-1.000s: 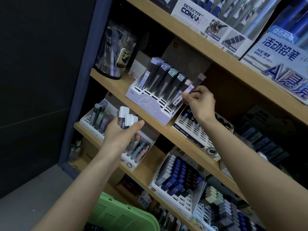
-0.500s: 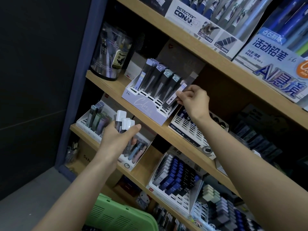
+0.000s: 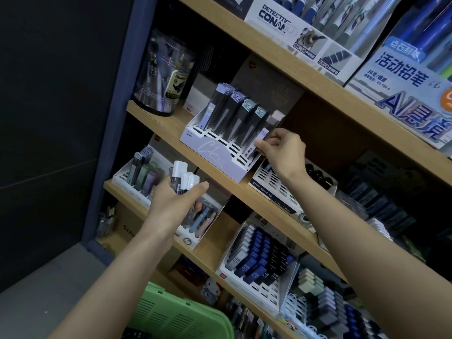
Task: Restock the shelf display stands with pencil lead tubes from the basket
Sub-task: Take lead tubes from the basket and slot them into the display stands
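the right hand (image 3: pixel 281 152) pinches a lead tube (image 3: pixel 263 134) standing in the end slot of the lavender display stand (image 3: pixel 212 155) just left of its fingers, while the left hand (image 3: pixel 171 204), lower down, grips a bunch of white-capped tubes (image 3: pixel 184 178) above the green basket (image 3: pixel 176 316)

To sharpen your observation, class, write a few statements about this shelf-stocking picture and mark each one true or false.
1. The left hand holds several white-capped tubes. True.
2. The right hand is empty. False: it pinches a tube at the right end of the lilac stand.
3. The basket is red. False: it is green.
4. The lilac stand sits on a wooden shelf. True.
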A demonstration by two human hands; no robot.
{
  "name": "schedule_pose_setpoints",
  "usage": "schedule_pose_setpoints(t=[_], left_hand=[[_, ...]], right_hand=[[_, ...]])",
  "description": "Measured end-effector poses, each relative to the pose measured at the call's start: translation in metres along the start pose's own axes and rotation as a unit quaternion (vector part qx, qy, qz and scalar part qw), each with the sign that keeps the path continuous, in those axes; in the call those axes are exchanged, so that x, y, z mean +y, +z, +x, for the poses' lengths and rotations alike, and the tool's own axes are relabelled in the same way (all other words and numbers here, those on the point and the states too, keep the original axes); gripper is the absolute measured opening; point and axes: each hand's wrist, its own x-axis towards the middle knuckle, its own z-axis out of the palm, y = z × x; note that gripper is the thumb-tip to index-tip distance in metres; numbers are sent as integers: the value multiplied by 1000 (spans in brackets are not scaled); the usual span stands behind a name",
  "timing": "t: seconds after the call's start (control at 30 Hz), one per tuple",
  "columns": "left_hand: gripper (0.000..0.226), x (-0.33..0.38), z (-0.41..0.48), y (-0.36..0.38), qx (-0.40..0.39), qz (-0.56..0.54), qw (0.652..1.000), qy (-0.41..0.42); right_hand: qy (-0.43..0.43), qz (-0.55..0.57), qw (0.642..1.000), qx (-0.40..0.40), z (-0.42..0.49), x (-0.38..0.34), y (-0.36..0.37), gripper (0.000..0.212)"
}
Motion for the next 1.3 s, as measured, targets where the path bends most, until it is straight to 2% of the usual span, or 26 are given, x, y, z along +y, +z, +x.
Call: schedule_pose_setpoints(t=[0.13,0.27,0.5,0.7,0.87,0.9,0.97,1.07,1.17,1.3], left_hand=[[27,0,0,-1,-3,0,1000,-1],[26,-1,2,-3,-6,1,1000,4],[33,-4,3,-3,-5,12,1000,0],[31,-5,0,-3,-8,10,1000,-3],[24,-3,-7,-4,-34,-21,999,-13],[25,-3,-9,-4,-35,-27,999,-12],[28,-2,-11,-3,-26,-37,999,-15],[31,1,-15,-3,-17,-56,998,-33],[37,1,-18,-4,-43,-57,996,-46],[39,1,-21,-2,-71,-54,994,-66]], right_hand=[[12,-5,999,30,0,1,11,8],[17,11,997,78,-1,7,15,23],[7,3,999,45,0,8,10,24],[44,16,998,34,-3,5,15,23],[39,70,995,66,-38,-10,20,19],[30,79,996,37,-50,-14,21,17],[17,102,991,-80,-79,-22,22,16],[18,147,956,-253,-117,-29,26,33],[10,144,950,-277,-132,-29,34,50],[17,144,955,-260,-135,-33,35,49]])
